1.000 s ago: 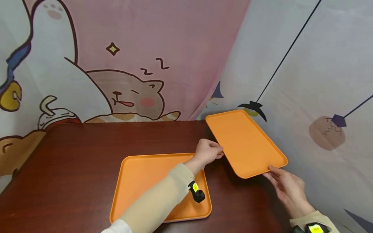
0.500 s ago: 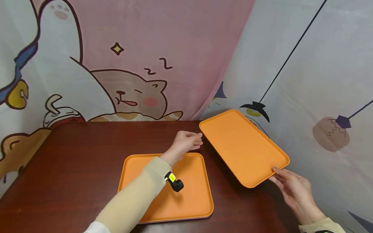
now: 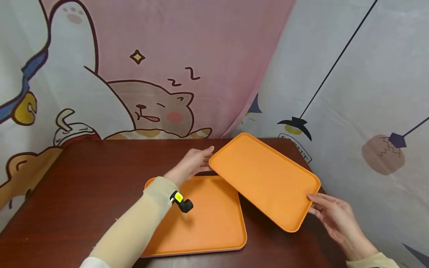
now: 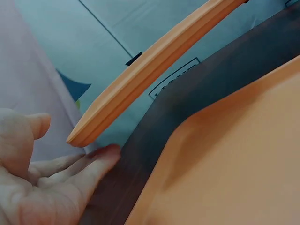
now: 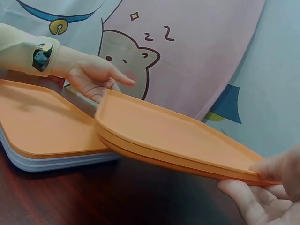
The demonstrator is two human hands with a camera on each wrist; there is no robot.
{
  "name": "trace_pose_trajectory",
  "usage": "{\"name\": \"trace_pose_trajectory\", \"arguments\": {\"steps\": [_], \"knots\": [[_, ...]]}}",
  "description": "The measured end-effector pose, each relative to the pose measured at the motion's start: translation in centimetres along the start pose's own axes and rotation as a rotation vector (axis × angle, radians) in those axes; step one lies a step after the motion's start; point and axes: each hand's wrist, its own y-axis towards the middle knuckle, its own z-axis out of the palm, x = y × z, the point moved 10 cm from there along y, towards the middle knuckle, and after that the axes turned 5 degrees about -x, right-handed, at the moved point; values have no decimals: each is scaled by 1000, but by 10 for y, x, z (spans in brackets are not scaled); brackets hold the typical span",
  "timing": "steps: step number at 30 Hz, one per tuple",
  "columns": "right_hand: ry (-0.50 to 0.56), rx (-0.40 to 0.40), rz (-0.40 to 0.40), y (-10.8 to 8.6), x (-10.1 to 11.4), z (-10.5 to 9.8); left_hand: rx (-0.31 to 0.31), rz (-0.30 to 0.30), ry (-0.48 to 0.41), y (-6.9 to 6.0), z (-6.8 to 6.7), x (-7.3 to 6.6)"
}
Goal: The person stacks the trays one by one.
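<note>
My right hand (image 3: pixel 338 219) pinches the near right corner of a flat orange tray (image 3: pixel 264 178), thumb on top and fingers beneath. The tray is held tilted above the table. In the right wrist view the held tray's edge (image 5: pixel 154 152) shows two layers, perhaps two stacked trays. At the opposite corner is my left hand (image 3: pixel 192 163). Its thumb and fingers (image 4: pixel 101 164) are spread around that corner, with a gap visible in the left wrist view. Below lies another orange tray (image 3: pixel 207 219), partly covered by the left forearm and the held tray.
In the right wrist view the lower orange tray sits on pale layers (image 5: pixel 56 161), like a stack. The dark reddish-brown table (image 3: pixel 100 167) meets a cartoon-printed cloth backdrop (image 3: pixel 218 56) at the back and a pale cloth (image 3: pixel 352 104) at the right.
My left hand has let go of the held tray's left edge and moved left to its far corner. The right hand has swung the tray left, partly over the lower tray.
</note>
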Motion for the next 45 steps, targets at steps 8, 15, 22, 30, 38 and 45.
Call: {"name": "trace_pose_trajectory", "arguments": {"steps": [8, 15, 22, 30, 38, 45], "knots": [[-85, 73, 32, -3, -12, 13, 36, -22, 129, -8, -17, 5], [-119, 111, 21, 2, -15, 20, 45, 0, 191, -20, -28, 3], [-166, 139, 26, 7, -12, 30, 64, 15, 199, -39, -40, 2], [-233, 100, 51, 17, -14, 48, 46, 40, 220, -62, -64, 1], [-215, 87, 64, 27, -18, 66, 26, 83, 187, -85, -82, -3], [-239, 95, 48, 32, -23, 86, -21, 106, 153, -107, -100, -2]]}}
